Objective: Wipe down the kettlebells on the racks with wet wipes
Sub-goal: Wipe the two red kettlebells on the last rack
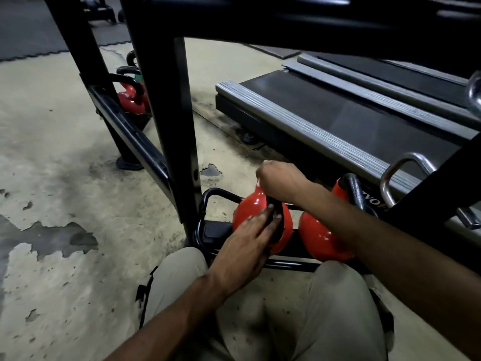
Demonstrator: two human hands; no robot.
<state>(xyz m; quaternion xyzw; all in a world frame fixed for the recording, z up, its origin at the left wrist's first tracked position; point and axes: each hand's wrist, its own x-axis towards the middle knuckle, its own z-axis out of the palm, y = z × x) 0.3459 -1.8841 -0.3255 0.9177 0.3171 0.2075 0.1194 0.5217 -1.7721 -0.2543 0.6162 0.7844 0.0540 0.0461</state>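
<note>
A red kettlebell [250,209] sits on the bottom shelf of the black rack [169,113], tipped so its black handle [277,227] leans toward me. My left hand [244,246] holds that handle, fingers laid along it. My right hand [281,181] is curled in a fist on the bell's top; a pale scrap at its far edge looks like the wet wipe, mostly hidden. A second red kettlebell [320,238] stands just to the right, under my right forearm.
More kettlebells [130,99] sit further along the shelf at the left. A treadmill [338,113] lies behind the rack. Chrome handles [406,173] stick out at the right. My knees [182,282] are close to the shelf rail. The floor is worn and patchy.
</note>
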